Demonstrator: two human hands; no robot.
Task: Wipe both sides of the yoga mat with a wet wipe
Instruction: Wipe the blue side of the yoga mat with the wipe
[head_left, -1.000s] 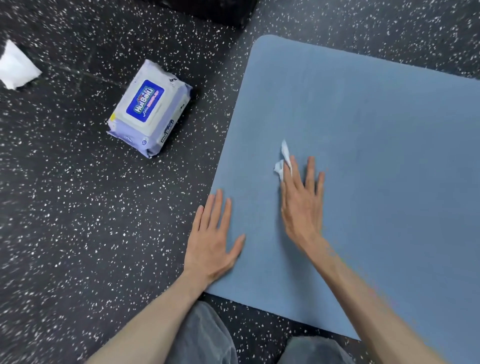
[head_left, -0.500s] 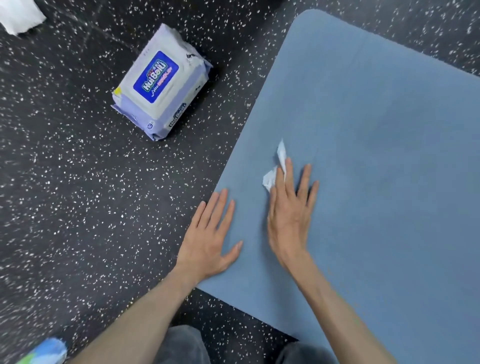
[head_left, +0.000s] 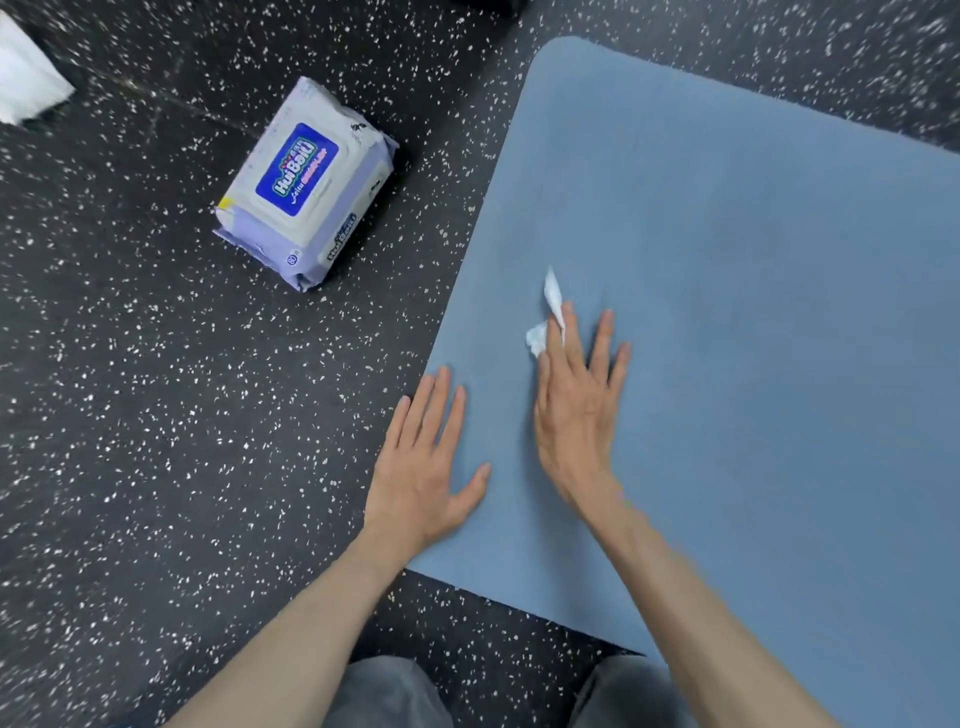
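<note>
Head view: blue yoga mat (head_left: 753, 322) lies flat on the speckled floor (head_left: 130, 415). Right hand (head_left: 574, 415), fingers straight, presses a crumpled wet wipe (head_left: 545, 322) onto the mat; wipe shows at its 11 o'clock. Left hand (head_left: 423, 467) lies flat, fingers spread, on the mat's edge. Wipes pack (head_left: 306, 182) at 10 o'clock.

Blue yoga mat (head_left: 753, 312) flat on floor, crumpled white wet wipe (head_left: 545, 322) on it
</note>
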